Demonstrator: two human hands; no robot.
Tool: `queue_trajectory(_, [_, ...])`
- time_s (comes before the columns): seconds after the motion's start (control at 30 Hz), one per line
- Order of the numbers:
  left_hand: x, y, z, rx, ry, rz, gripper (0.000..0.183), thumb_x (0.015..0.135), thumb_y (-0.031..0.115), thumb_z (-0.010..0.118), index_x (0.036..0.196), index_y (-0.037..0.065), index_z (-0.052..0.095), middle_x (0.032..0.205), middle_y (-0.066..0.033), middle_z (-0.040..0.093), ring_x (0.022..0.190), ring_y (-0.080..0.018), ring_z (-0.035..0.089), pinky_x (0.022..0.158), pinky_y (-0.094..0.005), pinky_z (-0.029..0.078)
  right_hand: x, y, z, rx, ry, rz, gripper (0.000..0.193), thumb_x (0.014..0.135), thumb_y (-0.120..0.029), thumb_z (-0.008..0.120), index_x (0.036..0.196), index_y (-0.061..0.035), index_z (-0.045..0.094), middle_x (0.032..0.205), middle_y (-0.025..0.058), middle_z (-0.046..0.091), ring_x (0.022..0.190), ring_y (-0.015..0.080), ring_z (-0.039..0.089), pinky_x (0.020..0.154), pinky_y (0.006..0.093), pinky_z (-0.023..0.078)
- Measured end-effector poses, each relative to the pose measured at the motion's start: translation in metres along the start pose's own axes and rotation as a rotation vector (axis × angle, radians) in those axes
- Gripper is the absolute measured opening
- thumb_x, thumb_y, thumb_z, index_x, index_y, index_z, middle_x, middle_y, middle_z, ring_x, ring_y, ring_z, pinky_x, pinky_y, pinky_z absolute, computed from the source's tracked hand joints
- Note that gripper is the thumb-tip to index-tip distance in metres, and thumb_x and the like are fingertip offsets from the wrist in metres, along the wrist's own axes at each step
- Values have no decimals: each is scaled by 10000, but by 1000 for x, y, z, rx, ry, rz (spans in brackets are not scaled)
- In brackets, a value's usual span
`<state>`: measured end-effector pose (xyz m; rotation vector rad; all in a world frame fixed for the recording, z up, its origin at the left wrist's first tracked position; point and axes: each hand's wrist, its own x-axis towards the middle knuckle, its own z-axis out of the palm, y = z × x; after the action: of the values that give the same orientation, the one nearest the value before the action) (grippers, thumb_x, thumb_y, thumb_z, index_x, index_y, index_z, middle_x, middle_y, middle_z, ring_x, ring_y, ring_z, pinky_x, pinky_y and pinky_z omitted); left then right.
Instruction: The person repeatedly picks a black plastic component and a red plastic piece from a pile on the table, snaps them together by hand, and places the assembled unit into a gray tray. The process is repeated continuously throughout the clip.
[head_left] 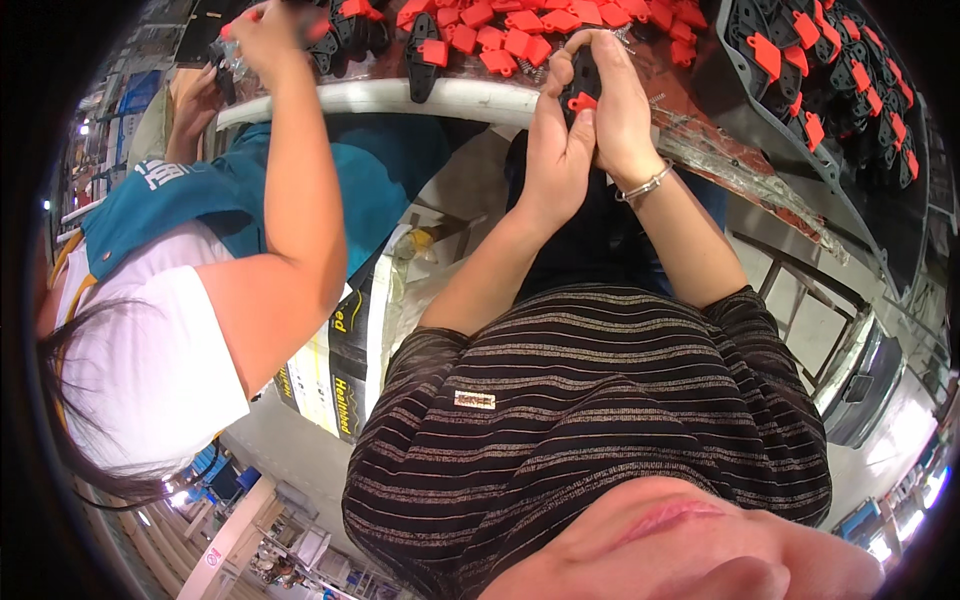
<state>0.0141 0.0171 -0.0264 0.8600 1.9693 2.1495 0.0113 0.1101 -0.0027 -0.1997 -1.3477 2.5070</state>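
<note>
Above the table's near edge, my left hand [558, 155] and my right hand [624, 115] come together around a black plastic part [586, 72]. A small red plastic piece [581, 102] sits against this part, next to my left thumb. My left fingers close on its left side, while my right hand wraps its right side with the fingers curled over the far end. Much of the black part is hidden between my palms. Just beyond my hands lies a pile of loose red plastic pieces [520, 42].
A black bin [800, 150] on the right holds many black parts with red pieces. Another black part [421, 75] with a red piece lies across the white table edge [480, 97]. At left, a co-worker's hand [268, 42] works over the table. Plastic film [735, 155] covers the right edge.
</note>
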Motion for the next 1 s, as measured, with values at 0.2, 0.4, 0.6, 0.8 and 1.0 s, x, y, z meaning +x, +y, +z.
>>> queue_trajectory(0.2, [41, -2, -57, 444, 267, 75, 446, 892, 154, 586, 1253, -60, 435, 1178, -188, 545, 1111, -262, 519, 958, -338, 393, 9, -18, -29, -687, 134, -502, 182, 915, -147, 514, 1043, -18, 498, 848, 49, 564, 787, 193, 576, 749, 289, 463])
queue_trajectory(0.4, [75, -11, -116, 929, 206, 7, 438, 811, 175, 645, 1191, -7, 524, 1096, -227, 592, 1025, -384, 559, 880, -415, 449, -18, -37, -77, -1697, -143, -450, 197, 755, -23, 548, 946, -13, 594, 929, 112, 569, 882, 314, 552, 755, 397, 478])
queue_trajectory(0.6, [104, -5, -106, 1332, 232, 144, 380, 783, 235, 668, 1105, 42, 614, 996, -177, 620, 956, -358, 577, 862, -414, 453, -12, -37, -80, -1651, -172, -436, 118, 765, -2, 552, 878, -11, 583, 844, 131, 562, 820, 324, 552, 711, 396, 475])
queue_trajectory(0.8, [212, -27, -104, 1111, 26, -43, 462, 761, 62, 585, 1221, 102, 571, 1360, -180, 453, 1278, -281, 414, 1008, -389, 402, -17, -41, -77, -1569, -167, -505, 174, 716, 40, 543, 880, -6, 581, 820, 130, 543, 794, 317, 549, 718, 392, 483])
queue_trajectory(1.0, [282, -65, -94, 1530, -225, -89, 410, 819, 182, 556, 1229, 185, 576, 1365, -52, 466, 1291, -256, 398, 1080, -501, 274, -21, -45, -83, -1711, -145, -462, 235, 698, 46, 538, 918, -14, 594, 829, 118, 530, 788, 292, 555, 692, 358, 495])
